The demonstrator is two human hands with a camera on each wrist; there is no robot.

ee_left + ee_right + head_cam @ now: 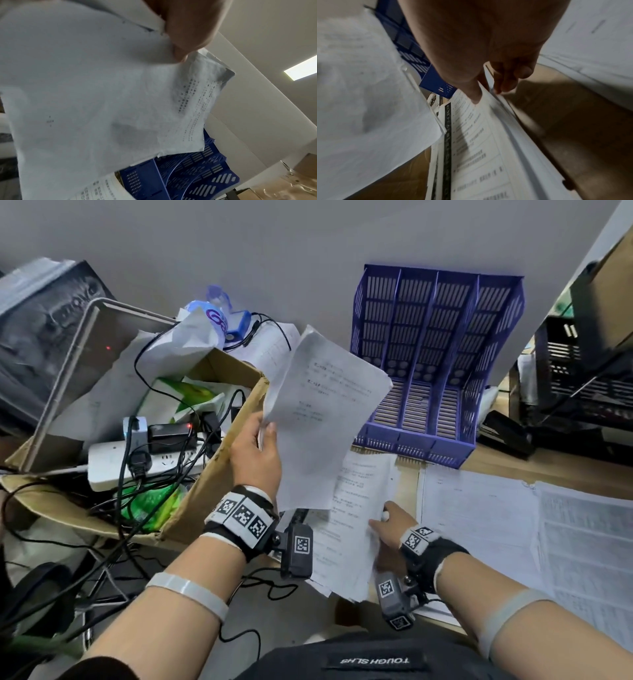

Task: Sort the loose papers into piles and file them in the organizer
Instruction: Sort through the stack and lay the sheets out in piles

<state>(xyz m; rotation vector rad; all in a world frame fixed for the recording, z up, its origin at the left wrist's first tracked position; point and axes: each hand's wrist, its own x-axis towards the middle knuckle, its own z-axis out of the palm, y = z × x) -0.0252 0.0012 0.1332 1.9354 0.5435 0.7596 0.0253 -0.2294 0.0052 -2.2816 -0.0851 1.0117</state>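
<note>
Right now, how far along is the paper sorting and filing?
Early. Done: some sheets lie spread on the desk, not clearly in piles. In hand: the left hand holds up a few pages; the right hand grips a stack. Left: the blue organizer shows no filed paper.

— How's the head view?
— Evenly bright, edges bowed by the wide lens.
— The wrists?
— Left shows a glowing rectangular ceiling light panel (pixel 302 70); right is dim, blurred, the right hand (pixel 488 47) shadowing the brown wooden bench (pixel 573 121).
</note>
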